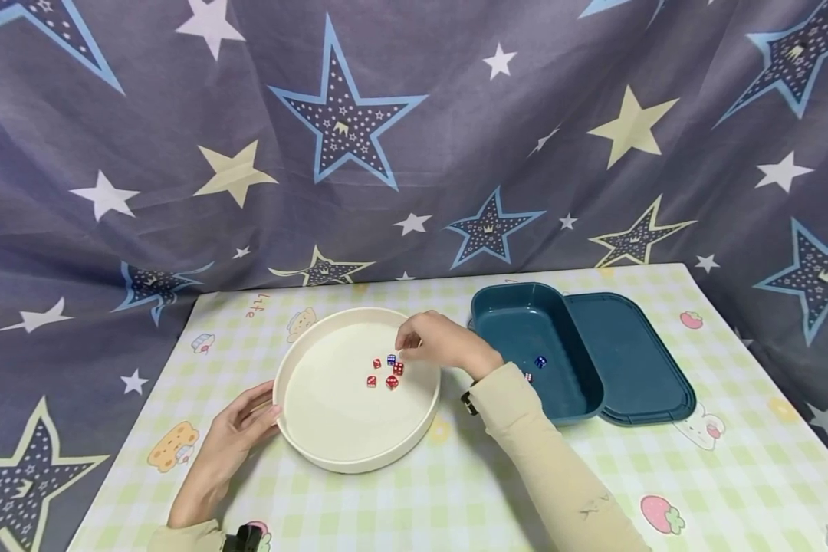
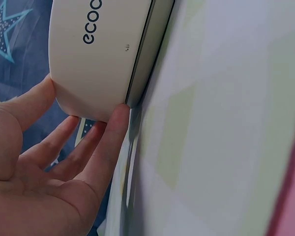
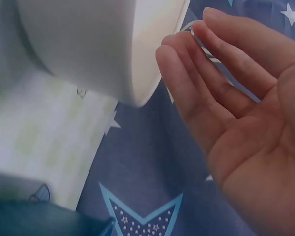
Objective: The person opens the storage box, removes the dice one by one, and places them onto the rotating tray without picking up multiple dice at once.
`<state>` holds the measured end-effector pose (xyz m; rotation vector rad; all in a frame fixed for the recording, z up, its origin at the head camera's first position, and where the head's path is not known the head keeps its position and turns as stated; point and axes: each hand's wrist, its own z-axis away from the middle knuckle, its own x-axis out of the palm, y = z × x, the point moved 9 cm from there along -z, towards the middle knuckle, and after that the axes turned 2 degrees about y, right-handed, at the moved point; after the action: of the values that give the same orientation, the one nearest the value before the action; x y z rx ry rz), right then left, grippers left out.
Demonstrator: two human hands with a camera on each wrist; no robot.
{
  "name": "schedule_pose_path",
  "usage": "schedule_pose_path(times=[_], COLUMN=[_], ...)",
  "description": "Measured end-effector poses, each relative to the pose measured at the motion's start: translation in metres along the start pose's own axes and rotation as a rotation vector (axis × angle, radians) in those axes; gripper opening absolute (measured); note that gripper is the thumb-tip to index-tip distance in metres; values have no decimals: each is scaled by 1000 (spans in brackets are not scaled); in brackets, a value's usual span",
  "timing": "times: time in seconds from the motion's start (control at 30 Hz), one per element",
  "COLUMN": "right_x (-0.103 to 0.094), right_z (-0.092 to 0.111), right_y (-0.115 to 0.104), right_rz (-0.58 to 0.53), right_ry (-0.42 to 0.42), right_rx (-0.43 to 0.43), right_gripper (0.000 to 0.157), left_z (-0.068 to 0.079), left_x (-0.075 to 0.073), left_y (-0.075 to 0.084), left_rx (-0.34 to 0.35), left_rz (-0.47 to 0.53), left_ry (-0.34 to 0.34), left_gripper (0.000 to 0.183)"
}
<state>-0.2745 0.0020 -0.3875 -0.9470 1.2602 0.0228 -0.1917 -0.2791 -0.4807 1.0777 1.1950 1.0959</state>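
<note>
A white round tray [image 1: 331, 445] sits mid-table with several small dice [image 1: 386, 372] in it, mostly red and one blue. My right hand [image 1: 414, 341] hovers over the tray's far right side, fingertips pointing down just above the dice. In the right wrist view that hand [image 3: 196, 59] is open with relaxed fingers and nothing in it, beside the tray wall [image 3: 88, 49]. My left hand [image 1: 251, 422] rests against the tray's left rim. The left wrist view shows its thumb and straight fingers [image 2: 110, 132] touching the tray wall [image 2: 98, 59].
A dark blue bin [image 1: 566, 399] stands right of the tray, with a blue die [image 1: 540, 362] and another small die [image 1: 527, 376] inside. Its flat lid [image 1: 635, 360] lies against its right side. A checked cloth [image 1: 455, 491] covers the table; a star-patterned curtain [image 1: 386, 153] hangs behind.
</note>
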Motion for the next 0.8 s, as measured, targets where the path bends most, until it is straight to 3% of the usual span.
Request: schedule_pose_path(times=[0.5, 0.8], right_x=[-19, -32], right_z=[23, 38], right_y=[21, 29], right_rz=[-34, -52], right_ry=[37, 81], right_rx=[77, 62], right_gripper=[12, 14], left_z=[2, 1], left_x=[1, 2], left_y=[2, 2], left_rx=[-11, -2], left_rz=[-4, 4], left_ry=[-4, -6], left_gripper=[62, 61])
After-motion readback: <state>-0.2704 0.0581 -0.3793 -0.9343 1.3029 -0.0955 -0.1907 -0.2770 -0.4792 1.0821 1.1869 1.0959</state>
